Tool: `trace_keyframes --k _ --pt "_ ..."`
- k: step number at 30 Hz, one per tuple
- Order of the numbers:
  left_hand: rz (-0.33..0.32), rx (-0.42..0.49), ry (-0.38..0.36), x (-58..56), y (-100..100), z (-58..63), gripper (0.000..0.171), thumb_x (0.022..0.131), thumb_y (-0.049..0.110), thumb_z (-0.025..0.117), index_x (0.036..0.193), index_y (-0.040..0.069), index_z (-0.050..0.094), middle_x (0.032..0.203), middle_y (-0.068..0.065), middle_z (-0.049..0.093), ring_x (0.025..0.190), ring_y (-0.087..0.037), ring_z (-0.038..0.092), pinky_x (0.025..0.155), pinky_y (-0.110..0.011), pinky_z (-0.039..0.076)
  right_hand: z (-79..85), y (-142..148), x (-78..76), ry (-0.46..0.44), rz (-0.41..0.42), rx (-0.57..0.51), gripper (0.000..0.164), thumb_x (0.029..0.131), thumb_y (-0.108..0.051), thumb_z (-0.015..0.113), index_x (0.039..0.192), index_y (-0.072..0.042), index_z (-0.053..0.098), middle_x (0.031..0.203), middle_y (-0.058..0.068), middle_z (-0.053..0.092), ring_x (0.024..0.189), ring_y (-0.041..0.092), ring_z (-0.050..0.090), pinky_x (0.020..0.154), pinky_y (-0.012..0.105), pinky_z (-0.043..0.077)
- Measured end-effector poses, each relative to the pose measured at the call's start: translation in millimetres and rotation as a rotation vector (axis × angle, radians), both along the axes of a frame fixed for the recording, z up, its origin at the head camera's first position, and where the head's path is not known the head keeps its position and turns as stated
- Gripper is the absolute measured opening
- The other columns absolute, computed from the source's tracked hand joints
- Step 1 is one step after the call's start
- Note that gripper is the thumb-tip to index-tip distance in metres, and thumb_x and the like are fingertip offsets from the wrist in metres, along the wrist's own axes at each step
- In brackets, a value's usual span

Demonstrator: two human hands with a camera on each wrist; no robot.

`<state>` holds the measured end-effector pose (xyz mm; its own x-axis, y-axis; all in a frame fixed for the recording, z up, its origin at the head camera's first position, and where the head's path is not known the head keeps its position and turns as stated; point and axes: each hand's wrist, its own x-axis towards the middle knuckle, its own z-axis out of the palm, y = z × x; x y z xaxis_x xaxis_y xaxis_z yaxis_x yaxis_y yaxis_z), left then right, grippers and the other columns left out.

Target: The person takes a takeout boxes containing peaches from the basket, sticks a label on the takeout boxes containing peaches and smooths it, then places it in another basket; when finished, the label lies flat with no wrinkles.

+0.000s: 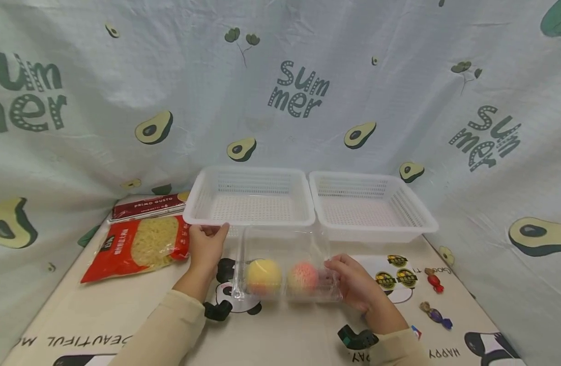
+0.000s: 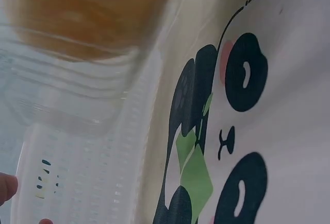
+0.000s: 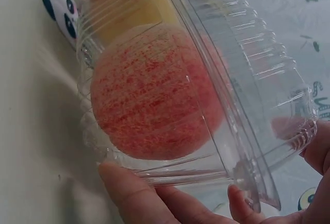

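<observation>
Right hand (image 3: 242, 211): grips the clear container (image 3: 252, 69) at its near end, fingers (image 3: 134, 190) along the edge.
Clear container: ribbed, stretching away from the grip.
Red-speckled fruit (image 3: 154, 95): inside, nearest the grip.
Yellow fruit (image 3: 139, 15): inside, farther from the grip, partly hidden.
Panda print (image 3: 62, 9): upper left of the grip, well apart.
Printed sheet (image 3: 296, 13): behind the grip, rightward.

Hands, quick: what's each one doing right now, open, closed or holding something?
Left hand: at the left white basket's front rim; whether it grips cannot be told.
Right hand: holding the clear container by its right end.
</observation>
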<state>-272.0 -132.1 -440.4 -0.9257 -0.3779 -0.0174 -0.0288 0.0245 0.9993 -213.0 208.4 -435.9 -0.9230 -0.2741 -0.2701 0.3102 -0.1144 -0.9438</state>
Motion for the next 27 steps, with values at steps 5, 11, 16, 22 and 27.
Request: trace_keyframes --k 5,11,16,22,27 --pt "-0.005 0.016 -0.002 -0.8 -0.7 -0.9 0.062 0.099 0.026 0.069 0.145 0.011 0.03 0.136 -0.014 0.043 0.117 -0.025 0.05 0.106 -0.037 0.05 -6.8 0.1 -2.1 -0.004 -0.002 0.057 0.022 0.101 -0.022 0.061 0.105 -0.01 0.043 0.09 0.0 0.065 0.08 0.013 0.066 0.069 0.035 0.059" --pt "-0.011 0.019 -0.014 -1.0 -0.1 0.3 0.063 0.099 0.028 0.069 0.146 0.011 0.029 0.137 -0.015 0.042 0.117 -0.025 0.049 0.106 -0.037 0.049 -5.2 -3.5 -3.6 0.002 -0.03 0.145 0.034 0.1 -0.028 0.064 0.113 -0.006 0.041 0.092 0.004 0.064 0.08 0.015 0.065 0.068 0.037 0.059" --pt "-0.003 0.016 -0.017 -0.8 0.8 0.4 0.065 0.099 0.029 0.068 0.147 0.008 0.029 0.135 -0.015 0.043 0.117 -0.025 0.05 0.106 -0.036 0.049 -3.2 -5.6 -2.1 0.001 -0.056 0.214 0.039 0.1 -0.033 0.065 0.117 -0.006 0.044 0.095 0.006 0.062 0.083 0.017 0.062 0.067 0.039 0.059" --pt "-0.028 -0.02 -0.036 4.9 0.4 2.6 0.064 0.099 0.031 0.068 0.146 0.007 0.031 0.136 -0.016 0.046 0.118 -0.027 0.052 0.106 -0.041 0.05 -1.5 -6.7 -1.9 -0.004 -0.089 0.26 0.043 0.101 -0.036 0.064 0.124 -0.004 0.048 0.109 0.01 0.055 0.094 0.022 0.058 0.071 0.041 0.059" --pt "-0.104 -0.095 -0.076 19.2 1.9 8.6 0.064 0.099 0.036 0.068 0.145 0.007 0.034 0.131 -0.017 0.057 0.118 -0.03 0.059 0.108 -0.045 0.05 4.3 -4.4 0.2 0.012 -0.087 0.31 0.051 0.102 -0.037 0.062 0.136 -0.001 0.049 0.13 0.017 0.051 0.108 0.027 0.057 0.077 0.044 0.06"
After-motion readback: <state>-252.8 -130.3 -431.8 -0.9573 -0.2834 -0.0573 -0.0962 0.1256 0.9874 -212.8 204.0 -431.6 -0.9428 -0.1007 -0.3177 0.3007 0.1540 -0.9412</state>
